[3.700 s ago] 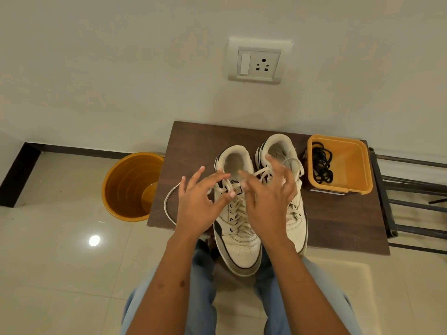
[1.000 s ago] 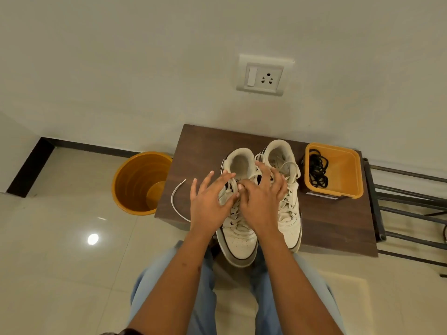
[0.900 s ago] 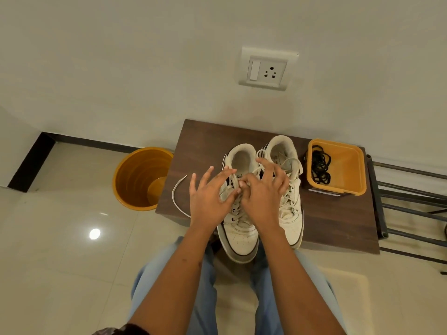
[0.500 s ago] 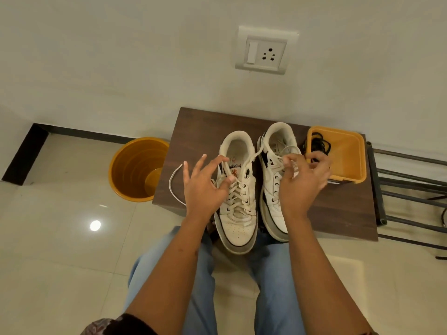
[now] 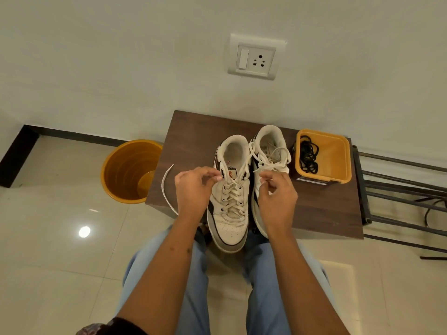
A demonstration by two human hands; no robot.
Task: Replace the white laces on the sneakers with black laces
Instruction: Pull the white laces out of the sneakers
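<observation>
Two white sneakers stand side by side on a dark wooden table [image 5: 193, 131], toes toward me. The left sneaker [image 5: 231, 221] still carries its white lace [image 5: 232, 194]. My left hand [image 5: 193, 189] pinches one end of that lace at the tongue, and a loose length [image 5: 165, 184] trails off the table's left edge. My right hand [image 5: 278, 197] pinches the white lace over the right sneaker [image 5: 269, 143], whose lace lies loose at the top. Black laces [image 5: 308, 157] lie coiled in an orange tray [image 5: 336, 155] to the right.
An orange bucket [image 5: 130, 170] stands on the tiled floor left of the table. A dark metal rack [image 5: 399, 197] runs along the right. A wall socket [image 5: 255, 58] is above the table. My knees in blue jeans are under the table's near edge.
My hands parted from the left sneaker's tongue. The right hand swung out over the right sneaker and came back in; both hands have closed their fingers on lace.
</observation>
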